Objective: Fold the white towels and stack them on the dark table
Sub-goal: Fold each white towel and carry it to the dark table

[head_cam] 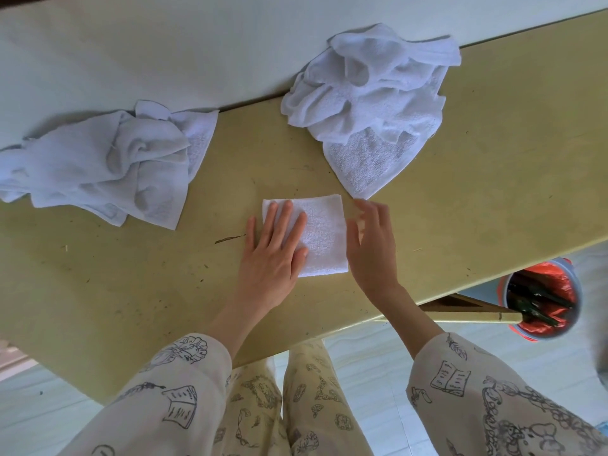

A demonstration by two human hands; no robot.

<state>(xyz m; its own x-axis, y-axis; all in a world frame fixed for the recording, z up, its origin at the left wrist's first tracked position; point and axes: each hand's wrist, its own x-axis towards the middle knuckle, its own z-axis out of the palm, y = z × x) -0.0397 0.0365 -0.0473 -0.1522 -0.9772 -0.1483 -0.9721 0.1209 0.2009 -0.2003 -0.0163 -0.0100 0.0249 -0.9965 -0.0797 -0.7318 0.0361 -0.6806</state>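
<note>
A small white towel [324,235], folded into a square, lies flat near the middle of the olive-yellow table [493,166]. My left hand [274,248] presses flat on the towel's left half with straight fingers. My right hand [371,241] sits at the towel's right edge, fingers relaxed and slightly blurred, holding nothing that I can see. A crumpled heap of white towels [98,166] lies at the left, partly past the table's far edge. A second crumpled heap [368,103] lies at the back right.
A pale wall or surface [164,44] runs behind the table's far edge. Beyond the table's right near edge stands a bin with a red liner [543,301] on a tiled floor. My patterned sleeves and trousers fill the bottom of the view.
</note>
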